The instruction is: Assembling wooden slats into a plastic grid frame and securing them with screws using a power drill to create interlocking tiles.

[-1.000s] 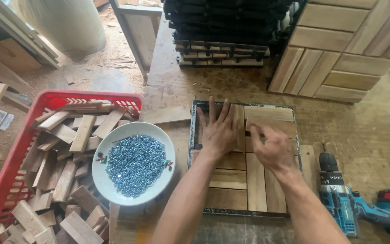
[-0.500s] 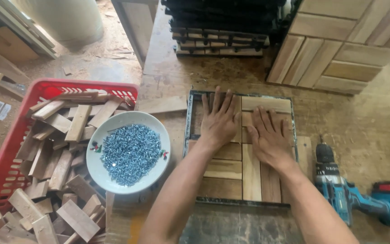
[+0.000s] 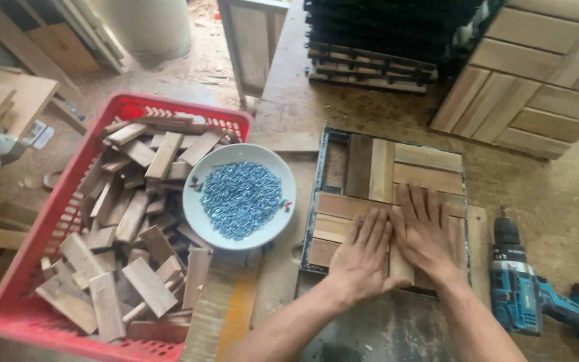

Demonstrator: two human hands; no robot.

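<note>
Both my hands have slid nearer to me across the tile since a moment ago: they were spread over its middle and far slats, and now they lie side by side on the near ones. My left hand [image 3: 363, 258] and right hand [image 3: 425, 236] are flat, palms down, fingers straight and close together, closed on nothing, only pressing on the wooden slats [image 3: 397, 184]. These slats lie as a square tile inside a dark metal frame [image 3: 322, 161] on the workbench [image 3: 551, 194], right of centre and just in front of me.

I judge the slats to be light, stiff and dry, smooth-faced enough to slide under a palm, and loose enough to shift in the frame; a firm flat press holds them best, or a pinch at the short ends to lift one.

Left of the frame, almost touching it, stands a white bowl [image 3: 196, 208] heaped with small blue-grey screws [image 3: 241, 198], resting partly on a red basket [image 3: 28, 268] full of short wood offcuts. A blue cordless drill [image 3: 521, 295] lies on the right, near my right wrist. Stacked finished tiles [image 3: 537, 74] and dark plastic grids [image 3: 376, 40] crowd the far side.
</note>
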